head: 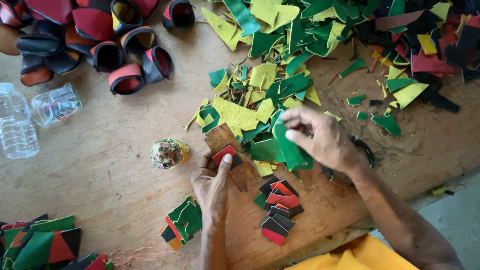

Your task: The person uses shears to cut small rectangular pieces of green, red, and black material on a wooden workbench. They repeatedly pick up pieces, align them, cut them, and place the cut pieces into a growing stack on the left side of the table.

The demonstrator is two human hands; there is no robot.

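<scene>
Head view: a small red-and-black leather piece [226,155] is pinned by the thumb of the left hand [212,182] onto a brown board [235,157] lying on the wooden counter [100,150]. A green leather scrap [287,147] is pinched between the fingers of the right hand [322,137] (scissors [364,150] are partly hidden behind that hand). Cut red and black pieces [279,207] are piled just right of the left wrist, and a glue pot [169,152] stands just left of the left hand.

A craft workshop: a worn wooden tabletop [100,165] heaped with cut leather scraps [280,75] at upper centre, sewn red-and-black pieces [100,45] piled upper left, a glue pot [168,153] mid-frame.
</scene>
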